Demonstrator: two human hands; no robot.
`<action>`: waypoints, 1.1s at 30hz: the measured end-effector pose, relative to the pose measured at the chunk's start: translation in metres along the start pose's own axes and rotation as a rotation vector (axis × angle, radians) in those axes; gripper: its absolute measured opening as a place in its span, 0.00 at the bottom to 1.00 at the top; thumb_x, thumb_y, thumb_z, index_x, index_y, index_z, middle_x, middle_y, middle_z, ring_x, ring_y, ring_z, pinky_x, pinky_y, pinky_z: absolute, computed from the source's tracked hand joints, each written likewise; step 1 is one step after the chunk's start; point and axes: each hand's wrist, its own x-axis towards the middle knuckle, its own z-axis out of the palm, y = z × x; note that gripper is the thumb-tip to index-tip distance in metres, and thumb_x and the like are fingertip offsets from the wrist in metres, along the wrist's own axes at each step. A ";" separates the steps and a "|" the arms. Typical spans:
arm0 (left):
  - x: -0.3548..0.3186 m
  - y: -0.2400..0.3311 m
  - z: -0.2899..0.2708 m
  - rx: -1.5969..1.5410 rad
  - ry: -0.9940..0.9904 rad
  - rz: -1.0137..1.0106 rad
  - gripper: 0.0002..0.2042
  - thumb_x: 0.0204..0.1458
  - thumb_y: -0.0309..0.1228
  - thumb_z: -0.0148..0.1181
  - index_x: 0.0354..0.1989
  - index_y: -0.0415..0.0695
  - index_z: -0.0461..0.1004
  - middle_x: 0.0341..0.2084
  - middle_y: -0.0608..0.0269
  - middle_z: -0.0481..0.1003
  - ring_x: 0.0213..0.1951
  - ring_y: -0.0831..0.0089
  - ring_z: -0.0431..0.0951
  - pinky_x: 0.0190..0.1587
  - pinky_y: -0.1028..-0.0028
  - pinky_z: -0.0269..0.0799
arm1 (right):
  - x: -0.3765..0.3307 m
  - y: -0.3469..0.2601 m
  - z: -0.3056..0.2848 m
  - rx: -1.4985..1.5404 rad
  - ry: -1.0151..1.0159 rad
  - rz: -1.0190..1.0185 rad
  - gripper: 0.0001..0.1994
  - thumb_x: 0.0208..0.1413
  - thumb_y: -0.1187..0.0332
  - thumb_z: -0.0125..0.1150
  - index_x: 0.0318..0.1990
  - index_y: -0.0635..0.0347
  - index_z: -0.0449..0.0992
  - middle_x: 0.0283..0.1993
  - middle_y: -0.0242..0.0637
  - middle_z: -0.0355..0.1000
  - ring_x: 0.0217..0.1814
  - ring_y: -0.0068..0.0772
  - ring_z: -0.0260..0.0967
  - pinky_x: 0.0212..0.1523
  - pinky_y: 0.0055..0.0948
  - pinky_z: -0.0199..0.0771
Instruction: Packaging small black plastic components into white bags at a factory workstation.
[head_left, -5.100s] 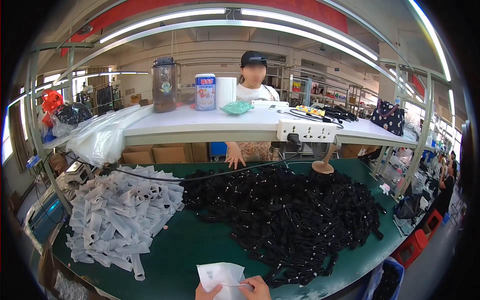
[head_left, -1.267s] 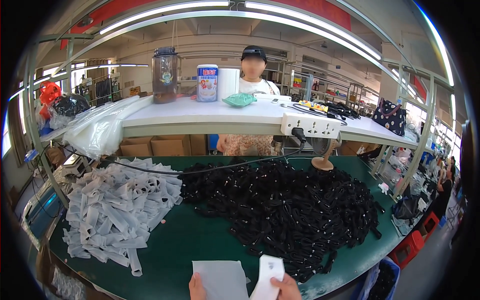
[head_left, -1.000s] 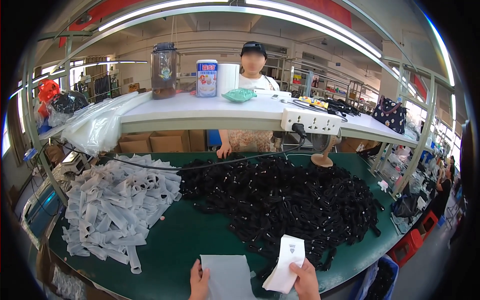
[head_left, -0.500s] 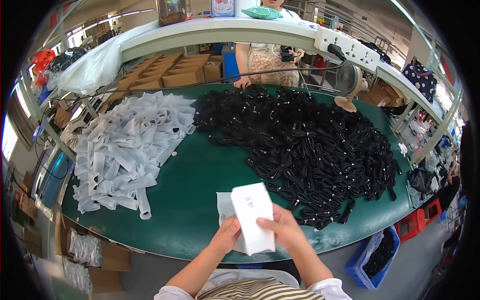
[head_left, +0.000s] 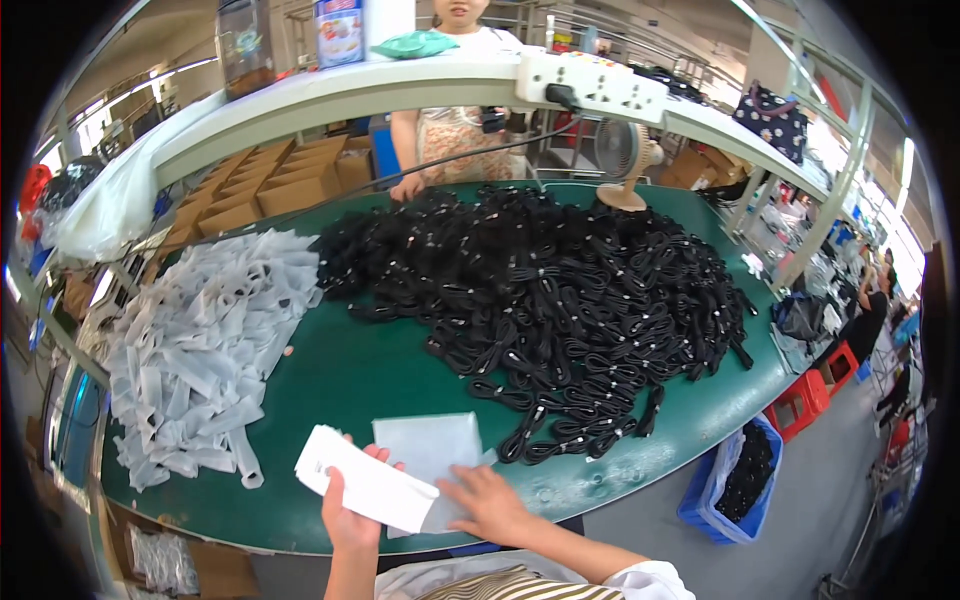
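Observation:
My left hand is closed round a stack of white folded paper slips, tilted over the near edge of the green table. The thumb presses on top and fingertips curl over the far side. My right hand has its fingers spread, with the tips at a flat translucent plastic bag; whether they press on it I cannot tell. The slips cover part of that bag. Off to the left lies a heap of whitish translucent sleeves. Bundled black cables form a large pile ahead and right.
A white shelf with a power strip spans the far side, and a small fan stands below it. Another person's hand rests at the far edge. A blue crate and red stools are at right.
My right hand has let go of the white slips and moved down to the plastic bag. The left hand carried the slips leftward, turning them. The view has swung right.

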 end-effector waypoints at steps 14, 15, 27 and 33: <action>0.004 -0.016 -0.011 0.013 0.091 0.055 0.27 0.64 0.46 0.47 0.69 0.51 0.54 0.51 0.53 0.71 0.55 0.58 0.71 0.56 0.39 0.66 | 0.000 0.073 -0.146 0.586 0.779 0.521 0.16 0.45 0.87 0.46 0.40 0.67 0.77 0.33 0.30 0.69 0.37 0.20 0.65 0.39 0.24 0.68; 0.001 -0.017 -0.005 -0.007 0.119 0.030 0.26 0.63 0.44 0.50 0.67 0.50 0.58 0.50 0.53 0.72 0.53 0.58 0.73 0.55 0.42 0.68 | 0.006 0.078 -0.183 0.390 0.890 0.464 0.13 0.48 0.87 0.44 0.37 0.67 0.73 0.33 0.28 0.66 0.36 0.19 0.62 0.38 0.20 0.65; -0.001 -0.062 -0.056 -0.142 0.181 -0.152 0.29 0.62 0.44 0.54 0.67 0.45 0.57 0.57 0.45 0.69 0.59 0.47 0.69 0.61 0.41 0.63 | 0.207 0.099 -0.428 -0.560 1.225 -0.108 0.14 0.57 0.81 0.48 0.49 0.67 0.74 0.43 0.44 0.71 0.43 0.42 0.71 0.47 0.30 0.68; -0.005 -0.077 -0.062 -0.160 0.188 -0.167 0.28 0.62 0.44 0.53 0.67 0.45 0.57 0.57 0.45 0.69 0.59 0.48 0.69 0.62 0.43 0.63 | 0.301 0.099 -0.434 -0.641 0.971 0.017 0.15 0.57 0.76 0.53 0.52 0.61 0.75 0.45 0.46 0.72 0.45 0.48 0.71 0.47 0.35 0.71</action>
